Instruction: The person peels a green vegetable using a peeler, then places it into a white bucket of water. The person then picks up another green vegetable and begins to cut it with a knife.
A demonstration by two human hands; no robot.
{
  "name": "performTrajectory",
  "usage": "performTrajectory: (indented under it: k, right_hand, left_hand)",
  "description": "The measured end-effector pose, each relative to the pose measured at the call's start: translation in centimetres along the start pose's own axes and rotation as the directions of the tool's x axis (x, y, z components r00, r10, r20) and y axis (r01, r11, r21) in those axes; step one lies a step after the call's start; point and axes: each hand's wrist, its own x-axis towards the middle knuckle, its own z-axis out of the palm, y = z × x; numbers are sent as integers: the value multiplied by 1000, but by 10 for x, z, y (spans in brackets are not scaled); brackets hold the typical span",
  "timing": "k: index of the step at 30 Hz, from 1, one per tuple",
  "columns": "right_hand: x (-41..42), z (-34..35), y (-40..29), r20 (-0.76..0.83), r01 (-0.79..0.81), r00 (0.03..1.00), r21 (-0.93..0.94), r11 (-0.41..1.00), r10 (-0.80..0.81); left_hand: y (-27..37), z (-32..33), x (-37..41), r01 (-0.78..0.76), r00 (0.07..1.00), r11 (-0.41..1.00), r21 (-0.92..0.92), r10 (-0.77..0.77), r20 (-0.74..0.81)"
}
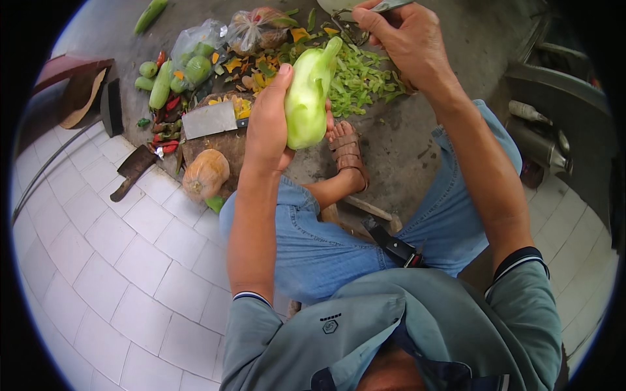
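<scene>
My left hand (269,119) grips a pale green gourd (309,102) by its side, stem end up and tilted right. Most of its skin is gone, with small darker flaps left on the flesh. Raised to the upper right, my right hand (408,41) is closed around a grey-handled tool (391,5), cut off by the frame's top edge, so its kind is unclear. Green peelings (359,80) lie on the concrete floor beyond the gourd. Left of my left hand, a cleaver (210,121) rests on a wooden chopping block (234,151) beside yellow pieces.
An orange squash (205,173) sits by the block. An older dark cleaver (133,168) lies on the white tiles (142,234). Green and red peppers (167,137), a long gourd (161,88) and bagged vegetables (199,58) are to the left. Bottles (530,111) stand at right.
</scene>
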Motion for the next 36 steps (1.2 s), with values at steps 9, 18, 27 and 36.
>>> performTrajectory:
  k: [9,18,27,36]
  right_hand:
    - [-37,13,-17,547,-41,827,287,957,-129]
    - [-16,4,0,277,88,952,147,985,-126]
    - [4,-17,-6,-35,-62,997,162,985,68]
    - [-30,12,-11,337,106,925,212,971,-175]
  left_hand:
    - [0,-4,2,11,1000,992,-124,-12,-12]
    - [2,-8,7,41,995,995,-90,-32,98]
    - [8,1,-4,45,981,980,-195,-7,193]
    - [-3,-4,4,22,1000,999,-30,-22,9]
